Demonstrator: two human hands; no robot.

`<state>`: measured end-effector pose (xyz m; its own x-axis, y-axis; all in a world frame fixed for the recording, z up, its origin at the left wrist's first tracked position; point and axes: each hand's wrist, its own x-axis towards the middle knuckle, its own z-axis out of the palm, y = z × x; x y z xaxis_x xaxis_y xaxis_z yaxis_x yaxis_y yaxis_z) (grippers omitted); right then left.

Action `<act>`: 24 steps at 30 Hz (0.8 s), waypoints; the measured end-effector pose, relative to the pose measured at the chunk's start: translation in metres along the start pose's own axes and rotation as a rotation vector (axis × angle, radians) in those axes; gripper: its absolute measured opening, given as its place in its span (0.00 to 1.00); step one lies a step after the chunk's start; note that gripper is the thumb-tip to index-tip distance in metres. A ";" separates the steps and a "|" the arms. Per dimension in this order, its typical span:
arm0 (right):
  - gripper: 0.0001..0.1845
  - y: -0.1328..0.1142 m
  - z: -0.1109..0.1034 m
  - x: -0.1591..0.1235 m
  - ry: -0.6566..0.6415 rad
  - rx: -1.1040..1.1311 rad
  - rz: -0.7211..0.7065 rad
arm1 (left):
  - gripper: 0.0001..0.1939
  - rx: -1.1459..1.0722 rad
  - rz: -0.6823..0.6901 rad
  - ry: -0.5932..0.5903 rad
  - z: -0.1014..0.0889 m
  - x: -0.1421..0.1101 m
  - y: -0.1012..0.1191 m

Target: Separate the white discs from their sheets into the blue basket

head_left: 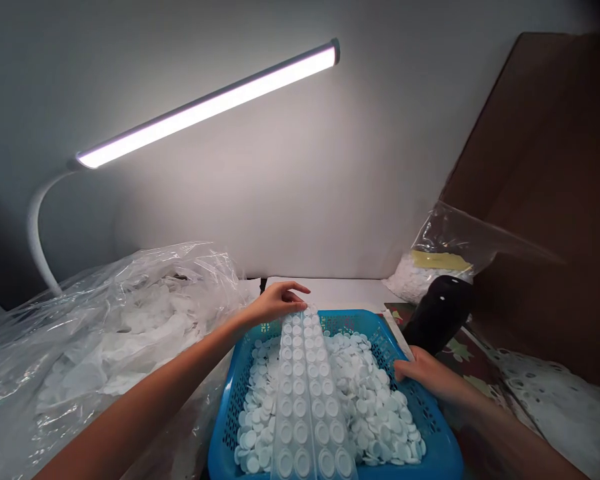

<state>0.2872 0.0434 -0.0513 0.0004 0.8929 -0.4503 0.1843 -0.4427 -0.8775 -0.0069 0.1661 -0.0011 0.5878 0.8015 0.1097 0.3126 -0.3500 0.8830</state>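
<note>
Disc-filled strips [299, 387] aligned near-to-far over blue basket [447, 443]; far end pinched by left hand [276, 301] (the nearer); right hand [424, 371] set apart at rim, grip indeterminable.

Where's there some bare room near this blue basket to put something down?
The white surface behind the blue basket looks bare, between the left hand and the small bag at back right. Left is crowded by the big plastic bag, right by the black object and right hand.
</note>
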 end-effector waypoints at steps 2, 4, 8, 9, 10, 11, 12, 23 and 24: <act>0.07 0.002 0.000 0.000 -0.020 0.002 -0.003 | 0.21 -0.015 -0.019 0.002 -0.002 0.002 -0.002; 0.07 0.003 0.001 0.001 -0.022 0.006 0.005 | 0.21 -0.022 -0.029 0.030 -0.003 0.005 -0.005; 0.09 0.005 0.000 0.002 0.021 -0.001 0.024 | 0.17 -0.033 -0.040 0.011 -0.006 0.008 -0.011; 0.10 0.005 0.000 0.002 0.033 -0.004 0.025 | 0.16 -0.036 -0.043 -0.017 -0.007 0.008 -0.012; 0.10 0.004 0.000 0.002 0.042 -0.007 0.026 | 0.15 -0.039 -0.044 -0.047 -0.008 0.008 -0.012; 0.11 0.004 -0.001 0.002 0.049 -0.011 0.028 | 0.14 -0.040 -0.042 -0.074 -0.009 0.008 -0.012; 0.11 0.004 -0.001 0.002 0.053 -0.013 0.032 | 0.14 -0.040 -0.036 -0.094 -0.010 0.007 -0.012; 0.15 -0.017 0.006 -0.013 0.026 -0.226 -0.137 | 0.11 0.046 0.037 -0.166 -0.009 0.001 -0.008; 0.16 -0.023 0.005 -0.017 0.077 -0.347 -0.226 | 0.11 0.053 0.042 -0.164 -0.009 0.001 -0.008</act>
<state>0.2778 0.0381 -0.0242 -0.0075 0.9738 -0.2274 0.5080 -0.1922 -0.8396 -0.0157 0.1738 -0.0041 0.7139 0.6971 0.0658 0.3216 -0.4099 0.8536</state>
